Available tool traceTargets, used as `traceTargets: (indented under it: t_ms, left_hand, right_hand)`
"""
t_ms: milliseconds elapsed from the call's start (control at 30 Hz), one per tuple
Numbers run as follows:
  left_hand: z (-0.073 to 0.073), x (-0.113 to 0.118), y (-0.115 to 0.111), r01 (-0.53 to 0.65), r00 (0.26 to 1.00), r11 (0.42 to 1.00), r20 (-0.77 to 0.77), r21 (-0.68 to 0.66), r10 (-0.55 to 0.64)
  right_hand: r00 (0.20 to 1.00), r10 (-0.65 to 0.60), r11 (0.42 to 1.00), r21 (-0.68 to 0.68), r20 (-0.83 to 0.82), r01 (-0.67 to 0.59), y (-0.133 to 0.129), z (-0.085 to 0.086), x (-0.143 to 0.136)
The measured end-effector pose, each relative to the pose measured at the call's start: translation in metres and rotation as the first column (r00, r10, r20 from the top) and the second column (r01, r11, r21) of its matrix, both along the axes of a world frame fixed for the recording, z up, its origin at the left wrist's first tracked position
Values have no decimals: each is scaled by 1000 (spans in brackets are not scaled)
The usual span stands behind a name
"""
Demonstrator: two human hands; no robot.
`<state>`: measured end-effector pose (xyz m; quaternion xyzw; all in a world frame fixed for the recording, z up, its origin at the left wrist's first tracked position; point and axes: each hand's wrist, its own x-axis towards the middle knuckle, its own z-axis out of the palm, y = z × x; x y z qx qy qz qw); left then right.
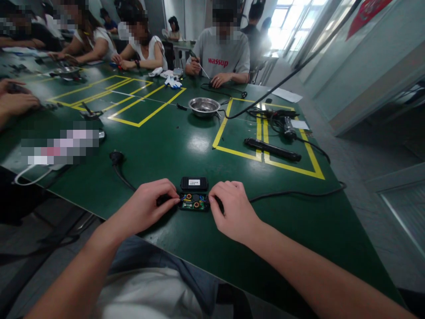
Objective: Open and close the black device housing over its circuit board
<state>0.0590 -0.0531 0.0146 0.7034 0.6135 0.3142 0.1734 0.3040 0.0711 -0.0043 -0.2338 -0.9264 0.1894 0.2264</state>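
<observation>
At the near edge of the green table (159, 150), a small black case (194, 209) lies open between two hands, its circuit board (193, 201) facing up. The left hand (149, 204) has thumb and fingers drawn close together at the left end; the right hand (231, 208) curls likewise at the right end. From where I stand, I cannot tell whether either grips case or cable. I'd judge the step to be settling the board and its wires; the next move seems to call for keeping them inside the rim. Just beyond lies the labelled cover (194, 183). Farther off stands a metal bowl (204, 114), its contents too unclear to tell
</observation>
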Motion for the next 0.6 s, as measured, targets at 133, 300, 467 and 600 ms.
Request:
traceTargets:
  t_ms: [133, 300, 467, 600]
  left_hand:
    - [0, 0, 0, 19, 998, 999, -65, 26, -17]
    - [5, 2, 1, 10, 992, 999, -128, 34, -6]
    - [7, 9, 4, -27, 993, 997, -116, 76, 36]
    - [1, 14, 14, -46, 992, 995, -113, 87, 56]
  right_hand:
    - [999, -17, 998, 55, 35, 15, -3, 0, -2]
    - [998, -42, 997, 66, 49, 39, -3, -1, -3]
    - [999, -45, 997, 59, 13, 44, -2, -1, -3]
    - [1000, -29, 998, 55, 1, 29, -1, -1, -4]
